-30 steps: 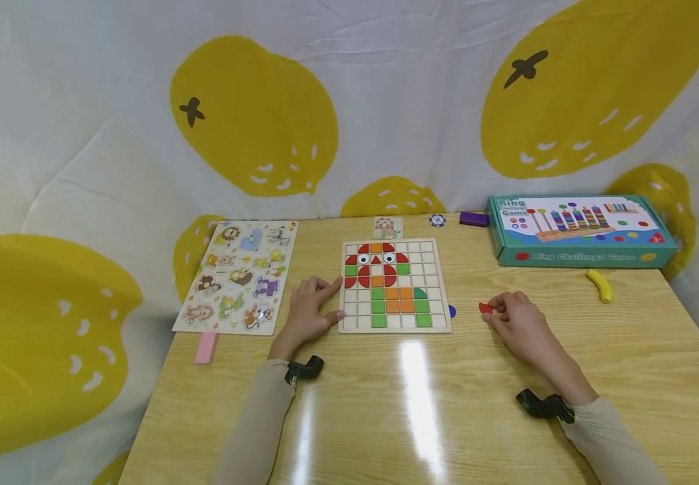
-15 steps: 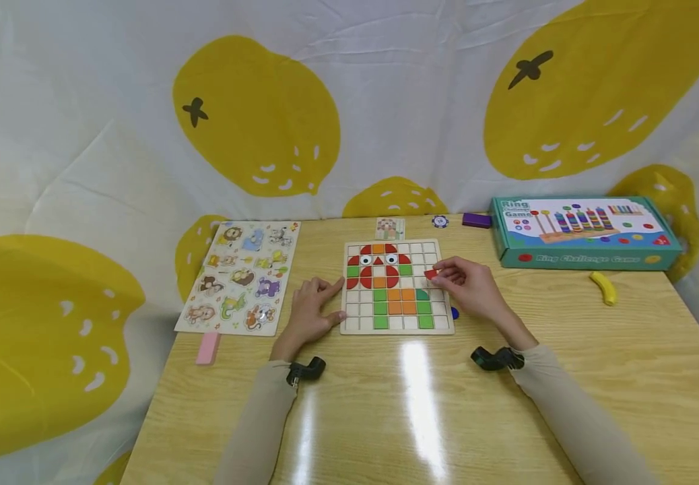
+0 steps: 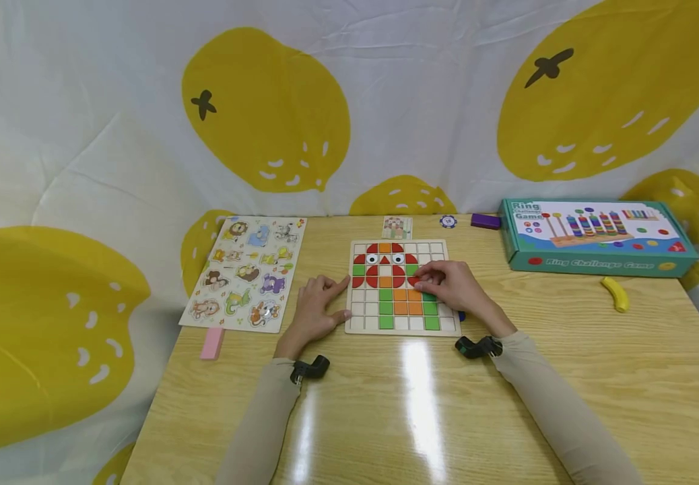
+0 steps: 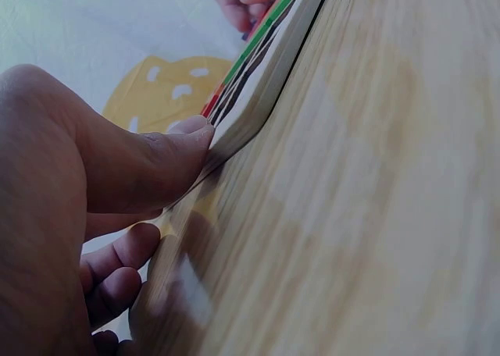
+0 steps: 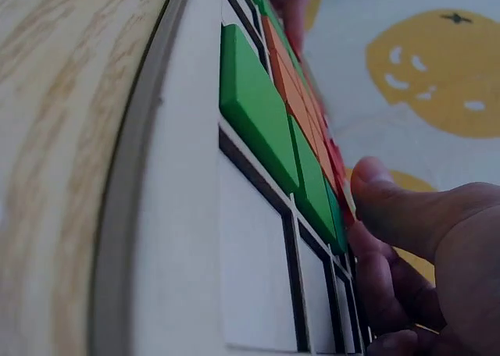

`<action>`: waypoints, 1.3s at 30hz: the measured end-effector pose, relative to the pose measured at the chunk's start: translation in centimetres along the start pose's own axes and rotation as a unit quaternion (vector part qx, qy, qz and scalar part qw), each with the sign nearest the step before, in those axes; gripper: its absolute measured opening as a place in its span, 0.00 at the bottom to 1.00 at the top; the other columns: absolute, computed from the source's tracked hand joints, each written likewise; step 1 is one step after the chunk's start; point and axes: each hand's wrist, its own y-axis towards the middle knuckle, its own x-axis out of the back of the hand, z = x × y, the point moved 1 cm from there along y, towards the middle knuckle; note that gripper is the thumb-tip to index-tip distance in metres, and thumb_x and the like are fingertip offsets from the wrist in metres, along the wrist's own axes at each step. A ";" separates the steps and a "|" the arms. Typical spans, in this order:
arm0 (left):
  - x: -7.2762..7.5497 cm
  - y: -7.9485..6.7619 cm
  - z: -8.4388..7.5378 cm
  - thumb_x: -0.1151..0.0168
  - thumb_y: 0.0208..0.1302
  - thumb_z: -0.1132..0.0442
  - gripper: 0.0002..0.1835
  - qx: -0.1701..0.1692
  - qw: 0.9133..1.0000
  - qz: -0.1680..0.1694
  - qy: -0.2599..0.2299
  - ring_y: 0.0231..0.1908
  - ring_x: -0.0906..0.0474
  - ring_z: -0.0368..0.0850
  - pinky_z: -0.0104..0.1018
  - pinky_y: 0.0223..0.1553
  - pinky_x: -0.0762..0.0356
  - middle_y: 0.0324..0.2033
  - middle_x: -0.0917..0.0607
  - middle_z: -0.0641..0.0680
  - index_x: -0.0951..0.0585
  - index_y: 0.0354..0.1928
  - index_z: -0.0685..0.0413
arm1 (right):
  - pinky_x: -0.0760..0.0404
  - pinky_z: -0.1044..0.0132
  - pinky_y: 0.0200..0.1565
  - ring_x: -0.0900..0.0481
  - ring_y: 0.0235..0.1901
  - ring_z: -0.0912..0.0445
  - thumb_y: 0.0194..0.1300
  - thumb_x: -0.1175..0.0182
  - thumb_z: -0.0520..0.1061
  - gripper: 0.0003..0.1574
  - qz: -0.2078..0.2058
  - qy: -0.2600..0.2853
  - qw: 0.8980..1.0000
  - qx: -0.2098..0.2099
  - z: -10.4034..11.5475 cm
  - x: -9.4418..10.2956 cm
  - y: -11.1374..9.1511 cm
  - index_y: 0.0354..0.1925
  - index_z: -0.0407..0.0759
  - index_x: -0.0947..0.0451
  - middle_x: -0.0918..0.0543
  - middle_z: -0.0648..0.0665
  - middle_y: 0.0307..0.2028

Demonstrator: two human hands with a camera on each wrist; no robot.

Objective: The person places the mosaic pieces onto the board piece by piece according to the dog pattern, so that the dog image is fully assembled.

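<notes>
A wooden grid board (image 3: 358, 325) lies mid-table, its cells partly filled with red, orange, green and white-eyed pieces. My right hand (image 3: 454, 286) is over the board's right half. Its thumb and fingertips pinch a red quarter-circle piece (image 3: 413, 281) low at a cell below a green square, partly hidden by the fingers. In the right wrist view, green squares (image 5: 258, 106) sit raised in their cells near the hand. Left of the board, my left hand (image 3: 312, 315) rests with index fingertip and thumb (image 4: 176, 149) spread against its edge, other fingers loosely bent.
Behind the board lies a small pattern card (image 3: 397, 228), with a poker chip (image 3: 448, 221) and purple block (image 3: 485, 221) beside it. An animal puzzle (image 3: 246, 273) and pink block (image 3: 212, 343) lie left; a game box (image 3: 598, 237), toy banana (image 3: 615, 294) and blue piece (image 3: 462, 315) lie right.
My right hand has carried the red quarter-circle piece leftward from the table to the board and lowered it at a cell. The left hand has stayed at the board's left edge.
</notes>
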 end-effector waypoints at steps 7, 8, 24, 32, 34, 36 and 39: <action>-0.1 0.1 -0.2 0.32 0.57 0.46 0.40 -0.001 1.000 0.004 -0.001 0.43 0.38 0.48 0.43 0.46 0.44 0.46 0.28 0.52 0.32 0.72 0.39 | 0.28 0.65 0.30 0.25 0.24 0.58 0.62 0.31 0.48 0.10 -0.020 -0.012 1.000 0.011 0.0 -0.1 -0.1 0.41 0.48 0.12 0.16 0.53 0.29; -0.2 0.1 -0.3 0.32 0.57 0.46 0.39 0.000 1.000 0.004 -0.001 0.43 0.38 0.48 0.44 0.46 0.44 0.46 0.29 0.52 0.32 0.72 0.39 | 0.28 0.65 0.30 0.25 0.24 0.58 0.62 0.31 0.49 0.10 -0.022 -0.012 1.000 0.015 0.0 -0.1 -0.1 0.41 0.48 0.12 0.16 0.53 0.29; 0.1 -0.2 -0.3 0.31 0.57 0.46 0.40 0.009 1.000 0.009 -0.010 0.45 0.37 0.49 0.45 0.48 0.44 0.48 0.28 0.52 0.33 0.72 0.38 | 0.24 0.65 0.40 0.23 0.37 0.56 0.59 0.28 0.51 0.22 0.031 -0.036 0.997 -0.053 -2.2 4.6 -8.4 0.50 0.45 0.16 0.16 0.50 0.39; -0.1 -0.2 0.3 0.32 0.58 0.45 0.40 0.014 1.000 0.010 -0.006 0.44 0.38 0.48 0.44 0.46 0.45 0.49 0.28 0.52 0.34 0.73 0.36 | 0.24 0.60 0.40 0.21 0.36 0.57 0.59 0.29 0.46 0.12 -0.009 -0.062 0.997 -0.054 -1.0 3.2 -9.0 0.43 0.47 0.14 0.16 0.51 0.36; 0.0 -0.2 0.2 0.32 0.58 0.45 0.40 0.012 1.000 0.010 -0.003 0.44 0.38 0.48 0.43 0.46 0.45 0.48 0.28 0.52 0.34 0.73 0.36 | 0.24 0.61 0.41 0.21 0.36 0.57 0.60 0.29 0.47 0.12 -0.004 -0.060 0.996 -0.059 -1.0 3.4 -9.1 0.42 0.47 0.15 0.17 0.51 0.35; 0.0 -0.2 0.1 0.32 0.58 0.46 0.40 0.009 1.000 0.009 -0.003 0.43 0.38 0.48 0.44 0.46 0.45 0.48 0.28 0.52 0.33 0.73 0.37 | 0.24 0.62 0.40 0.22 0.36 0.57 0.59 0.29 0.47 0.11 -0.004 -0.053 0.996 -0.065 -1.1 3.6 -9.2 0.41 0.47 0.16 0.17 0.51 0.34; 0.1 -0.2 -0.1 0.32 0.58 0.46 0.39 0.008 1.000 0.012 -0.002 0.44 0.38 0.49 0.44 0.47 0.44 0.49 0.28 0.53 0.33 0.73 0.37 | 0.25 0.66 0.37 0.22 0.34 0.56 0.59 0.29 0.46 0.11 -0.010 -0.033 0.997 -0.071 -1.4 3.8 -9.2 0.39 0.46 0.19 0.18 0.51 0.32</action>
